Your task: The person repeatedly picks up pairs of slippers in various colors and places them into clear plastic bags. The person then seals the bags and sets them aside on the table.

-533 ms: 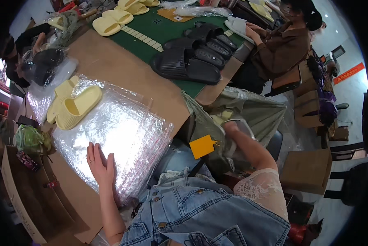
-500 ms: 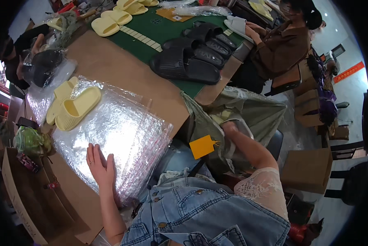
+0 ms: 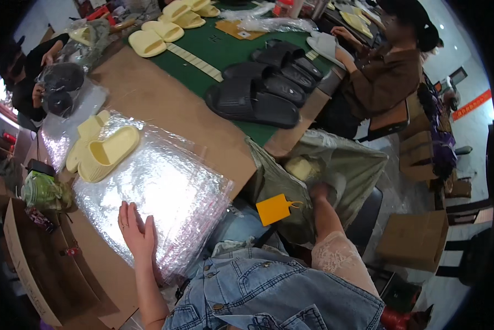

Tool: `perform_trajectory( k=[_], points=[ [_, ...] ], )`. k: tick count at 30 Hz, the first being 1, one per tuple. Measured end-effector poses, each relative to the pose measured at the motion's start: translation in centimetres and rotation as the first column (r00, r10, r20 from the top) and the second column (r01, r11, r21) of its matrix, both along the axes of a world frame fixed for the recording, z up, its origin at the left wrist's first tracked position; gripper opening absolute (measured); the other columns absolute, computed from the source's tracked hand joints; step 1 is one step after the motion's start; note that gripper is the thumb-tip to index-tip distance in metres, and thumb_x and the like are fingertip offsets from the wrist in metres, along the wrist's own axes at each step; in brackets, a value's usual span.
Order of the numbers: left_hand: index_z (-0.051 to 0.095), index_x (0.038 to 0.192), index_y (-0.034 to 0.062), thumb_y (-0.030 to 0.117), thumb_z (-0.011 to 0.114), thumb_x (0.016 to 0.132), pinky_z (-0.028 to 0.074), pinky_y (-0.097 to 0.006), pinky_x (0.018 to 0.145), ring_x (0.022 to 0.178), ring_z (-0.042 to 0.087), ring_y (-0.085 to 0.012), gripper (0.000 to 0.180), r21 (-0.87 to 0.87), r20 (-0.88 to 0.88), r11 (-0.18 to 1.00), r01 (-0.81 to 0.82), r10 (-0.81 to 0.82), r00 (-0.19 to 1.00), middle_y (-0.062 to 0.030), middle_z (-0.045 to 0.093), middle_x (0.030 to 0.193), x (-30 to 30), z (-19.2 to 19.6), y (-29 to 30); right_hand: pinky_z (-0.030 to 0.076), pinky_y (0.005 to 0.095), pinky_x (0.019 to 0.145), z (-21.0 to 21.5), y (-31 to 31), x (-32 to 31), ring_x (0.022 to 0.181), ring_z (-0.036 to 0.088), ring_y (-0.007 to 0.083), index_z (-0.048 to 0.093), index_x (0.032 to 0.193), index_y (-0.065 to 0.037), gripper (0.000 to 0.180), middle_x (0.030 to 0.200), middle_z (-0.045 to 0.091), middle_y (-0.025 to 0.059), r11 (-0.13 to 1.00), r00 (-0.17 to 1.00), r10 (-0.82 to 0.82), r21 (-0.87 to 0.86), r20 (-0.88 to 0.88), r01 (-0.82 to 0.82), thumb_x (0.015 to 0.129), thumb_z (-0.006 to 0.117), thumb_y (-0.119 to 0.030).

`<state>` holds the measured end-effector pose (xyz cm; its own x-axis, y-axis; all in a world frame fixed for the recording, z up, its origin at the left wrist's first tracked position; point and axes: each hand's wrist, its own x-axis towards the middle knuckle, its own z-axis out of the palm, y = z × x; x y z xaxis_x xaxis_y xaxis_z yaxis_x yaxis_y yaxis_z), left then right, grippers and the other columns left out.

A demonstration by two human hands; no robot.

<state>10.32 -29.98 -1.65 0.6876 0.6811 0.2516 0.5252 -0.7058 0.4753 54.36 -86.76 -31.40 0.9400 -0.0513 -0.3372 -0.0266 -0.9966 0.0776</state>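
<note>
My left hand point(image 3: 137, 231) lies flat, fingers stretched, on a stack of clear plastic bags point(image 3: 181, 203). Beyond it, a pair of pale yellow slippers point(image 3: 112, 151) rests on the same stack, one partly over the other. My right hand point(image 3: 320, 192) reaches down into an open grey-green woven sack point(image 3: 362, 162) at my right; its fingers are blurred and in shadow. Beside that hand is a pale grey shape point(image 3: 339, 186), perhaps a slipper. Something yellow point(image 3: 301, 167) lies in the sack too. An orange tag point(image 3: 273, 210) hangs near the sack's mouth.
Several black slippers point(image 3: 252, 104) and yellow slippers point(image 3: 147, 43) stand on the green table point(image 3: 197, 41). A co-worker in brown point(image 3: 379, 77) sits at the right with a light slipper; another person point(image 3: 29, 82) handles bagged black slippers. Cardboard boxes point(image 3: 412, 236) stand right and left.
My right hand has moved a little right and deeper into the sack, and more of the yellow thing shows. My left hand stays flat on the bags. The view has shifted slightly.
</note>
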Motion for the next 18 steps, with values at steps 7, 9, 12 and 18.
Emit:
perform_trajectory(
  k=[7, 9, 12, 18],
  points=[
    [0.055, 0.134, 0.0, 0.024, 0.071, 0.085, 0.032, -0.052, 0.114, 0.136, 0.04, -0.0447, 0.057, 0.054, 0.014, 0.998, -0.015, 0.014, 1.0, -0.0256, 0.043, 0.148, 0.4, 1.1, -0.7, 0.057, 0.044, 0.08, 16.0, 6.7, 4.6, 0.102, 0.071, 0.0299, 0.077, 0.095, -0.009, 0.029, 0.113, 0.072, 0.0179, 0.715, 0.646, 0.349, -0.253, -0.679, -0.652, 0.079, 0.076, -0.033],
    [0.055, 0.132, 0.0, 0.026, 0.072, 0.085, 0.033, -0.052, 0.113, 0.134, 0.041, -0.0456, 0.057, 0.028, 0.058, 0.998, -0.059, 0.057, 0.997, -0.0266, 0.044, 0.147, -0.7, 0.5, -0.6, 0.057, 0.0417, 0.075, 27.7, 16.7, 2.6, 0.087, 0.072, 0.0312, 0.078, 0.084, -0.01, 0.019, 0.092, 0.075, 0.0133, 0.827, 0.854, 0.518, -0.231, -0.044, -0.513, 0.08, 0.074, -0.028],
    [0.056, 0.131, -0.0001, 0.028, 0.071, 0.085, 0.035, -0.053, 0.111, 0.133, 0.042, -0.0468, 0.056, 0.023, 0.073, 0.999, -0.046, 0.044, 0.996, -0.0274, 0.045, 0.145, -0.5, 0.9, -0.5, 0.056, 0.0425, 0.075, 39.8, 29.4, -3.8, 0.087, 0.069, 0.0321, 0.074, 0.089, -0.008, 0.018, 0.089, 0.072, 0.0101, 0.718, 0.755, 0.582, 0.245, 0.302, -0.651, 0.085, 0.071, -0.025],
    [0.057, 0.131, 0.0011, 0.031, 0.071, 0.086, 0.034, -0.052, 0.113, 0.135, 0.041, -0.0459, 0.057, 0.008, 0.09, 1.0, -0.02, 0.019, 0.996, -0.0256, 0.045, 0.146, -0.1, 1.0, -0.1, 0.052, 0.0426, 0.085, 39.7, 50.2, -12.9, 0.099, 0.064, 0.0335, 0.072, 0.1, -0.007, 0.02, 0.099, 0.067, 0.0128, -0.09, 0.378, 0.787, 0.696, 0.488, -0.712, 0.087, 0.07, -0.023]
  ],
)
